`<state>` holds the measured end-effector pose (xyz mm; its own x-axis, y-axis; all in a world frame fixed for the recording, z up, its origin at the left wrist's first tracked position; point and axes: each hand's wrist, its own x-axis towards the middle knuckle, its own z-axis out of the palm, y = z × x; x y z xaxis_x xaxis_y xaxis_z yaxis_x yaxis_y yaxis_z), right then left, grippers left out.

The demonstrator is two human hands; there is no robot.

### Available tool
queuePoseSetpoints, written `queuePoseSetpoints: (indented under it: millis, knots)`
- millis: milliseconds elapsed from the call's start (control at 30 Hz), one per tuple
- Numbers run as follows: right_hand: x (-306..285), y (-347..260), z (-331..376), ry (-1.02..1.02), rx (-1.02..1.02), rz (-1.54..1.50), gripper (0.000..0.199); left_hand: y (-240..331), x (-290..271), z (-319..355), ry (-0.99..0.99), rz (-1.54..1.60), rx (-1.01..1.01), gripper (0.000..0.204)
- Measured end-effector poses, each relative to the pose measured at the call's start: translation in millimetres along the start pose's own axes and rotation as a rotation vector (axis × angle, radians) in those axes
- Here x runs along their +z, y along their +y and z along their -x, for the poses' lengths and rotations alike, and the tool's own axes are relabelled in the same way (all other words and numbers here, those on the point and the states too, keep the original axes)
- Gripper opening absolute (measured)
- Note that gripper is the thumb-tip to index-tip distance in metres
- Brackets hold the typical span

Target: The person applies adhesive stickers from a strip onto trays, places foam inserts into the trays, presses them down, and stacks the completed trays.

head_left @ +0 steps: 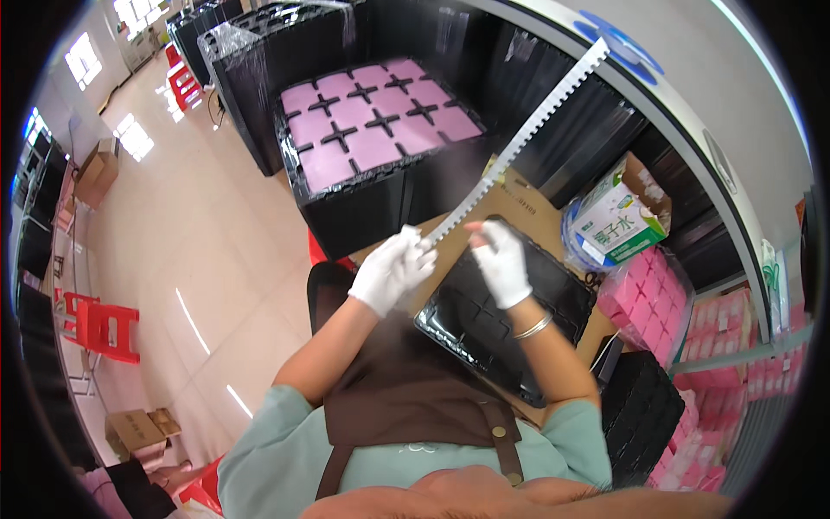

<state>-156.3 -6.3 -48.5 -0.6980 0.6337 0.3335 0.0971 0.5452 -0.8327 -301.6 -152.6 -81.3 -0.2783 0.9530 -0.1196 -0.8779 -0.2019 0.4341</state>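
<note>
A long white strip with square notches along its edge [526, 134] slants across the view, from my left hand up to a blue reel [618, 48] at the upper right. My gloved left hand [396, 270] pinches the strip's lower end. My right hand [502, 261], also in a white glove with bare fingertips showing, is held over a shiny black tray [471, 311]. Its fingers are apart with nothing visible between them, a little right of the strip. The tray lies on a brown cardboard sheet [521, 201] in front of me.
Beyond the cardboard stands a black stack topped by a tray of pink pieces [380, 121]. At right are a white-and-green carton [618, 216], wrapped pink pieces [648, 298] and another black tray [640, 415]. Red stools [102, 329] stand on the tiled floor at left.
</note>
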Motion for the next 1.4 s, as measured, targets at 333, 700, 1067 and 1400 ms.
queuePoseSetpoints:
  millis: [333,700,1067,1400]
  knots:
    - [50.0,-4.4,65.9,0.207,0.312,-0.576,0.016,-63.0,15.0,9.3,0.157,-0.219,0.193,0.03]
    - [-3.1,41.0,111.7,0.157,0.502,-0.273,0.008,-100.8,0.5,-19.3,0.184,-0.539,-0.194,0.027]
    - [-150.1,151.7,120.3,0.479,0.368,0.381,0.012,-105.1,-45.6,-72.7,0.296,-0.858,-0.068,0.021]
    - [-205.1,216.9,104.3,-0.004,0.757,0.845,0.007,-102.0,-36.2,-48.7,0.28,-0.89,-0.07,0.023]
